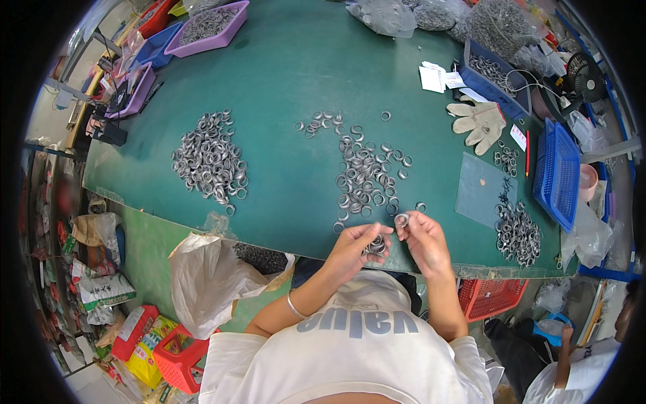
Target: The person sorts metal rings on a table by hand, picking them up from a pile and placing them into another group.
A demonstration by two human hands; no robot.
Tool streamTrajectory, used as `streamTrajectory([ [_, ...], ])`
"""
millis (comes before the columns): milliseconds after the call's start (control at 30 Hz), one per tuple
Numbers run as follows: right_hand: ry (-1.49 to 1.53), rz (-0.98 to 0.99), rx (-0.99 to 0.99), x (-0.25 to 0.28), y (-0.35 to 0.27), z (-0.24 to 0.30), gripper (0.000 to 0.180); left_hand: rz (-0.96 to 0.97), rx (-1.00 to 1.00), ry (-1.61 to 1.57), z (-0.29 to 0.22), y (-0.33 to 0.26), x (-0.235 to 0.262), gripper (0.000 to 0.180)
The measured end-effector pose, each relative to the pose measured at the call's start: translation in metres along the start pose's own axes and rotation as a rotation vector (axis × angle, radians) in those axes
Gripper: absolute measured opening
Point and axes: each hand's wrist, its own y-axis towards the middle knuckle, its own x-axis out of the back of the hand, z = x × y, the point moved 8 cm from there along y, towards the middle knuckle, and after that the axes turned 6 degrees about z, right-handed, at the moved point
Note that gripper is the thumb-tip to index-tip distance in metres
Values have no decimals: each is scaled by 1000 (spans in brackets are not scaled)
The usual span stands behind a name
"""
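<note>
My left hand (354,250) is curled at the table's near edge around several grey metal rings (375,246). Close beside it, my right hand (426,244) pinches a single metal ring (402,220) between thumb and fingertips. Just beyond both hands spreads a loose pile of rings (363,176), with a few strays around it. A denser ring pile (210,161) lies to the left. On the right are another ring heap (518,236) and a small ring cluster (505,159).
A work glove (479,124), a bluish sheet (483,186), a red pencil (527,153) and a blue basket (558,176) sit on the right. Purple tray (210,30) stands far left. A pale sack (212,279) hangs by the near edge. Another person (579,367) is at lower right.
</note>
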Motion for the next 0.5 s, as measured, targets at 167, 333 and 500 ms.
streamTrajectory([
  [167,-1317,12,433,-52,-19,41,14,15,34,-13,-2,0,-4,25],
  [333,-1106,-119,354,-21,-13,57,18,46,10,17,2,3,1,21],
  [500,-1759,-317,393,14,-2,49,25,46,-78,-8,-1,3,0,22],
])
